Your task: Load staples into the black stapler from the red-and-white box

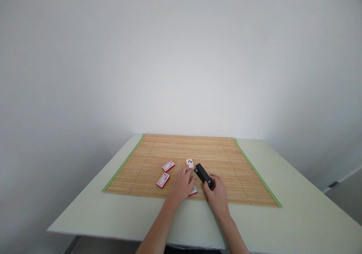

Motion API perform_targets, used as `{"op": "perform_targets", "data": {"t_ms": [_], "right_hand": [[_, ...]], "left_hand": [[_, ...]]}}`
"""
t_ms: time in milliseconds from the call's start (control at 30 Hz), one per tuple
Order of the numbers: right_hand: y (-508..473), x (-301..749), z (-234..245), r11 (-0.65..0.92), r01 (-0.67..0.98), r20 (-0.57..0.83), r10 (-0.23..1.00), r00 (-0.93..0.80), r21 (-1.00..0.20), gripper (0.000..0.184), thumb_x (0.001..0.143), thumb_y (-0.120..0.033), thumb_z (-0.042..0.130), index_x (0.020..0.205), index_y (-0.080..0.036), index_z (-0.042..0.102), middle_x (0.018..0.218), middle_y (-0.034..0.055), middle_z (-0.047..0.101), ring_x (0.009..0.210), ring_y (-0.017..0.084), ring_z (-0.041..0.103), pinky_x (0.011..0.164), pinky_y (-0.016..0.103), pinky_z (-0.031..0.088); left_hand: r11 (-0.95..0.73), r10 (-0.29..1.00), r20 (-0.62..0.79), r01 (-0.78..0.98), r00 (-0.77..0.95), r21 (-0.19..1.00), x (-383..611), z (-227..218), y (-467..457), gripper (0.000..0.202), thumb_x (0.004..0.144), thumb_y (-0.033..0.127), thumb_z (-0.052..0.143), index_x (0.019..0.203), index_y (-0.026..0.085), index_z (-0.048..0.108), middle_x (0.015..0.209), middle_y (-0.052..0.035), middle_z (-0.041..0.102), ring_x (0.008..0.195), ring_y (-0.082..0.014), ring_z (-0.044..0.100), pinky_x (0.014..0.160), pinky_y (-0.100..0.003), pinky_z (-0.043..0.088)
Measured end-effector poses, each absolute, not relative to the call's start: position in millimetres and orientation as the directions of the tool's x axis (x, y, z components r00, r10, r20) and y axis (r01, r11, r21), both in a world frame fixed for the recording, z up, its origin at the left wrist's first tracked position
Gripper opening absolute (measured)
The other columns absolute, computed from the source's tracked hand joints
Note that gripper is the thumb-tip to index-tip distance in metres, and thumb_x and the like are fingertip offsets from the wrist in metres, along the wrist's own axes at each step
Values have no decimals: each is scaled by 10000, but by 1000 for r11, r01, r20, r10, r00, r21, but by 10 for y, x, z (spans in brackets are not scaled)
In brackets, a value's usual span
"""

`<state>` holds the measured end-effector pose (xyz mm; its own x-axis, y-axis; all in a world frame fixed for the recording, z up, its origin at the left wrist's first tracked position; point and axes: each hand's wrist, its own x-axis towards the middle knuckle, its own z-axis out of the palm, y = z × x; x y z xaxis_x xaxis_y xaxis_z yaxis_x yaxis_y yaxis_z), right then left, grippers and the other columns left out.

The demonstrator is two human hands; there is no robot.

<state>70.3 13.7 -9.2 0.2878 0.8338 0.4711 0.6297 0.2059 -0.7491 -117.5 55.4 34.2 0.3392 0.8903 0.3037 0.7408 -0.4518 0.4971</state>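
Note:
A black stapler (204,175) lies at a slant on the bamboo mat, its front end pointing away and to the left. My right hand (217,195) holds its near end between thumb and fingers. My left hand (182,184) rests low over the mat, fingers stretched forward and slightly bent, with nothing visible in them. Just past its fingertips is a small white box (189,163) with a dark picture on top. Partly covered by the same hand, a red-and-white box (194,191) shows only its right end.
Two more red-and-white boxes, one farther back (168,166) and one nearer (163,180), lie left of my left hand. The bamboo mat (195,144) with green edges covers part of a pale table (113,212). A white wall (186,77) stands behind.

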Motion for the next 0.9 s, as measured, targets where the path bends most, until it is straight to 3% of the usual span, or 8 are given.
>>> {"op": "perform_targets", "data": {"t_ms": [100,200,400,567,667,767,900], "right_hand": [[105,870,-81,262,606,463,863,201,-751,292,875,-324,591,1126,-203,678,1193,128,660,1129,278,619,1041,436,479],[157,965,-23,315,551,421,904,76,-773,319,855,-317,617,1142,-211,706,1212,112,667,1154,267,616,1060,424,470],[439,893,279,359,409,312,933,-178,-839,331,806,-289,660,1118,-222,750,1211,82,688,1183,259,604,1106,435,425],[664,737,490,376,509,221,914,-340,-774,228,720,-212,692,930,-185,776,1049,63,731,987,252,651,946,398,501],[718,528,538,401,540,228,905,-360,-740,212,688,-227,751,894,-188,775,1008,46,722,923,240,643,890,368,500],[715,231,604,434,572,284,898,-336,-696,255,676,-258,800,926,-213,767,1085,51,686,1036,254,592,960,375,453],[672,107,776,482,650,403,871,-281,-587,130,719,-253,777,842,-221,747,1036,63,646,1035,247,550,936,361,431]], "left_hand": [[-431,899,319,739,301,517,-1167,318,604,448,1012,368,436,1443,271,514,1275,-92,613,1195,-254,553,1039,-400,422],[-421,899,353,739,260,526,-1247,258,455,396,1036,368,381,1346,252,598,1239,-93,634,1173,-253,568,1031,-409,436],[-383,892,419,777,171,499,-1434,165,73,399,1037,376,395,1326,219,621,1383,-98,605,1283,-282,520,1106,-478,399],[-342,896,424,808,128,479,-1505,156,-44,405,1041,379,385,1332,240,631,1385,-92,623,1277,-290,530,1111,-512,392],[-345,896,421,816,140,464,-1499,184,-91,399,1039,381,393,1335,265,633,1416,-81,606,1298,-291,517,1111,-509,388],[-345,897,416,821,146,455,-1475,213,-123,376,1034,375,408,1318,303,643,1435,-65,593,1303,-297,515,1100,-511,388],[-327,900,418,827,125,457,-1461,211,-126,382,1031,332,401,1323,308,645,1426,-60,603,1304,-301,516,1096,-514,377]]}}
